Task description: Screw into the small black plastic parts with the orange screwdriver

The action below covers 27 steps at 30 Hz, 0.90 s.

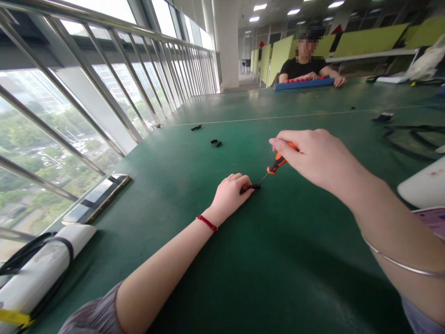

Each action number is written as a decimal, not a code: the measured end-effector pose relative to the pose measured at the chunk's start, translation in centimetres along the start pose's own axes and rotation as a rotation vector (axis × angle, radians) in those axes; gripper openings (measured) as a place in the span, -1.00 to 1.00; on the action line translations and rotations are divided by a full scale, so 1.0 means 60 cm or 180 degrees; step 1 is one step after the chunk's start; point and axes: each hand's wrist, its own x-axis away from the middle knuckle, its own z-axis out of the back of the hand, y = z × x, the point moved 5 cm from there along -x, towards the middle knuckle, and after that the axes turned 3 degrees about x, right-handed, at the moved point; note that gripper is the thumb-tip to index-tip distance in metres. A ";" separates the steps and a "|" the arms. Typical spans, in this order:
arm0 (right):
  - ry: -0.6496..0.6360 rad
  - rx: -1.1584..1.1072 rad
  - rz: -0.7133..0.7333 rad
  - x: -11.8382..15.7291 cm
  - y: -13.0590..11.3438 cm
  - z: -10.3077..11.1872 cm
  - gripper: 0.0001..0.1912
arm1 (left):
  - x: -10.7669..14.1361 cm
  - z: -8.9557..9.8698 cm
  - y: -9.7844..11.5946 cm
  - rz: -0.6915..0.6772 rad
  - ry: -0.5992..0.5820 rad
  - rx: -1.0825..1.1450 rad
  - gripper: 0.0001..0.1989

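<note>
My left hand (232,192) is closed on a small black part (255,186) and keeps it down on the green table. Part of that piece is hidden by the fingers, and I cannot make out its exact kind. Above and to the right, my right hand (309,153) grips a screwdriver (276,163) with an orange and dark handle. The screwdriver slants down to the left, and its tip meets the right end of the black part or lies right beside it.
Small black pieces (216,143) lie farther up the green table (243,264). A phone (97,197) and a white bar with black cable (45,264) are at left, by a metal railing. Across the table sits a person (302,65) behind a blue tray (304,84). Black cable (410,134) lies right.
</note>
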 end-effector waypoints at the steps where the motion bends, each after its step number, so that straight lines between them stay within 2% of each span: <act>1: 0.0039 -0.0010 -0.0017 0.000 0.000 0.001 -0.74 | 0.000 0.000 0.000 0.0000 -0.0001 0.0000 -0.93; 3: 0.0100 -0.0122 -0.0052 0.000 0.001 0.001 -0.83 | 0.000 0.000 0.000 0.0003 -0.0009 -0.0005 -0.93; 6: 0.0009 -0.0279 -0.0110 -0.001 0.003 -0.002 -0.79 | 0.000 0.000 0.000 0.0012 -0.0015 -0.0001 -0.94; 9: -0.0171 -0.0269 -0.0216 -0.001 0.006 -0.005 -0.57 | -0.001 -0.001 0.000 0.0010 -0.0009 0.0021 -0.94; 10: -0.0200 -0.0254 -0.0238 -0.001 0.007 -0.006 -0.56 | -0.001 -0.001 0.000 0.0012 -0.0010 0.0024 -0.93; 14: -0.0043 -0.0295 -0.0293 -0.002 0.010 -0.004 -0.84 | 0.000 -0.001 -0.001 -0.0004 -0.0011 0.0010 -0.93; 17: -0.0130 -0.0418 -0.0263 -0.003 0.010 -0.006 -0.80 | 0.000 0.000 0.000 -0.0016 -0.0012 0.0003 -0.93; 20: -0.0282 -0.0347 -0.0165 -0.002 0.006 -0.009 -0.62 | 0.000 0.000 0.000 0.0023 -0.0026 -0.0015 -0.94; 24: 0.0018 -0.0307 -0.0161 -0.002 0.005 -0.005 -0.84 | 0.000 0.001 0.001 0.0050 -0.0041 -0.0041 -0.94; 27: 0.0064 -0.0259 -0.0215 -0.002 0.006 -0.006 -0.82 | 0.000 0.000 0.002 0.0015 -0.0021 -0.0022 -0.93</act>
